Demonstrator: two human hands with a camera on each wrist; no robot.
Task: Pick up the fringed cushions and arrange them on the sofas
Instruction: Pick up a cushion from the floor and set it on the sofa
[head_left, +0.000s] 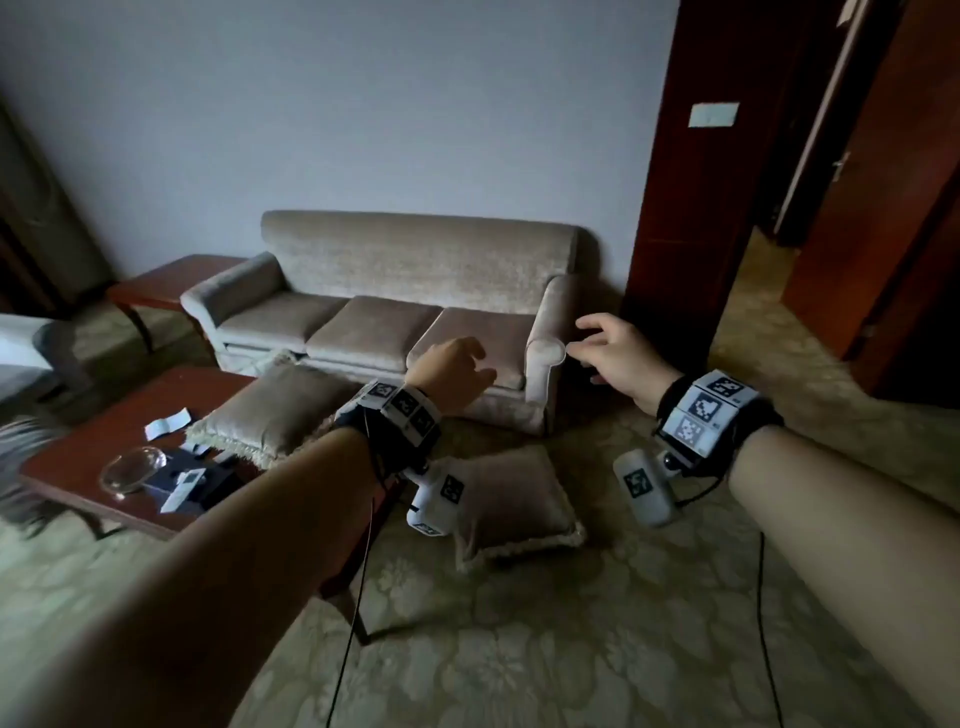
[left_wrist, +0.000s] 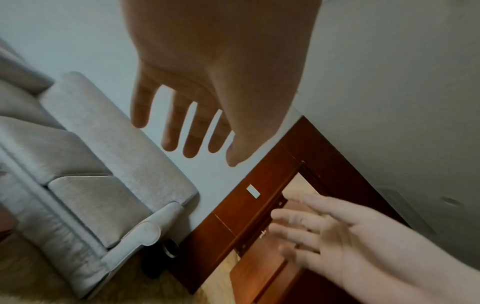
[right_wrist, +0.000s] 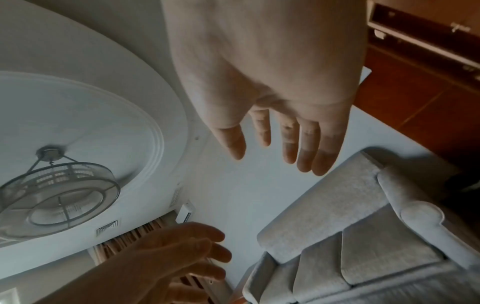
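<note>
Two beige fringed cushions lie away from the sofa: one cushion (head_left: 270, 410) leans on the corner of the coffee table, the other cushion (head_left: 511, 501) lies flat on the carpet. The beige three-seat sofa (head_left: 395, 312) stands against the far wall with bare seats. My left hand (head_left: 457, 374) is raised in the air before the sofa's right seat, fingers straight and spread, holding nothing (left_wrist: 197, 123). My right hand (head_left: 608, 348) hovers by the sofa's right armrest (head_left: 545, 353), fingers relaxed and spread, also holding nothing (right_wrist: 283, 139).
A dark red coffee table (head_left: 93, 452) at the left carries a glass ashtray (head_left: 132, 467), papers and small dark items. A side table (head_left: 171, 286) stands left of the sofa. A wooden door frame (head_left: 675, 182) and an open doorway are at the right. Patterned carpet (head_left: 571, 649) covers the floor.
</note>
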